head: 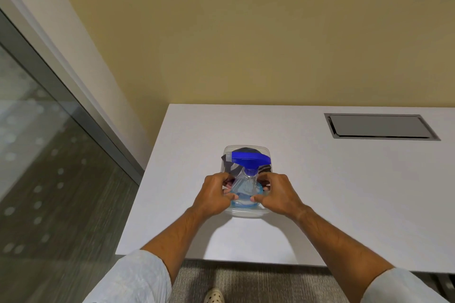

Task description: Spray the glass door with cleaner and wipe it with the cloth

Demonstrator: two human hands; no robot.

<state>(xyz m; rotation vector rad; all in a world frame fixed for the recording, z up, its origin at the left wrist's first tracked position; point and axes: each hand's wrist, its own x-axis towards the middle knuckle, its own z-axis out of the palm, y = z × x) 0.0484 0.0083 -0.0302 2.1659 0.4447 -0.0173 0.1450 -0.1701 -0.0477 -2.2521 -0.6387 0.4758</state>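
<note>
A clear spray bottle (242,188) with blue liquid and a blue trigger head (248,158) stands in a clear plastic container (246,213) on the white table (320,192). A dark grey cloth (230,166) lies in the container behind the bottle, partly hidden. My left hand (214,195) grips the container's left side, fingers curled over its rim. My right hand (277,194) grips its right side in the same way. The glass door (37,155) is at the left, framed in grey metal.
A grey metal cable hatch (379,126) is set in the table at the back right. A yellow wall rises behind the table. Grey carpet and a patterned shoe (214,295) show below the table's near edge.
</note>
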